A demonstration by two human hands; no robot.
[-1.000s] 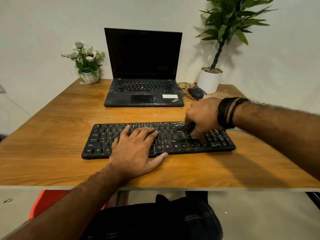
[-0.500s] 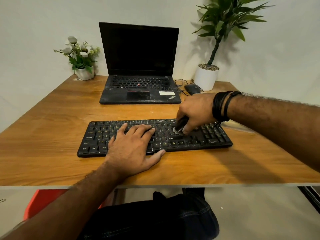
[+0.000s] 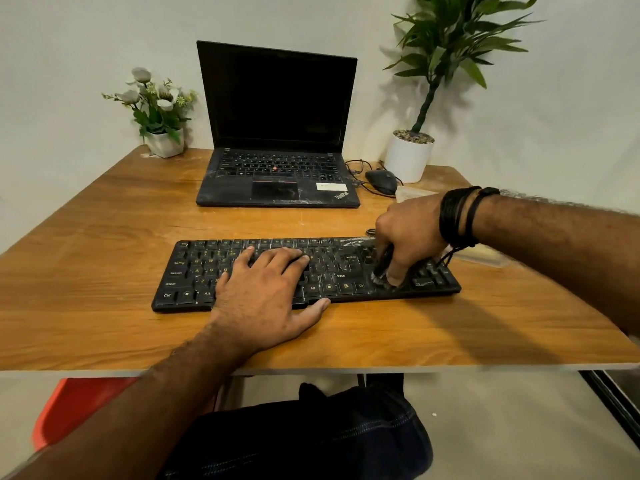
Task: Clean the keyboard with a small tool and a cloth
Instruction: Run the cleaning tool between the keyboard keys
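So the right hand (image 3: 407, 233) is curled around a small dark tool (image 3: 382, 266), pressing its pale tip down on the right part of the black keyboard (image 3: 311, 271), near the front edge. Most of the tool is buried under the fingers, and it's blurry, so I can't tell exactly what kind it is. Black bands (image 3: 457, 216) wrap that wrist. The left hand (image 3: 266, 296) lies flat with straight fingers across the middle keys, thumb along the front edge, hiding a good chunk of them. The keyboard sits on a wooden table (image 3: 104, 237), toward the front. Behind the right forearm something pale and flat (image 3: 485, 256) peeks out, mostly covered, can't say what it is. Further back there's an open laptop (image 3: 277, 133) with a dark screen, a black mouse (image 3: 381, 180) with tangled cable beside it, a tall plant in a white pot (image 3: 408, 157), cut off at the top, and 1 small flower pot (image 3: 162, 140) at the far left corner.
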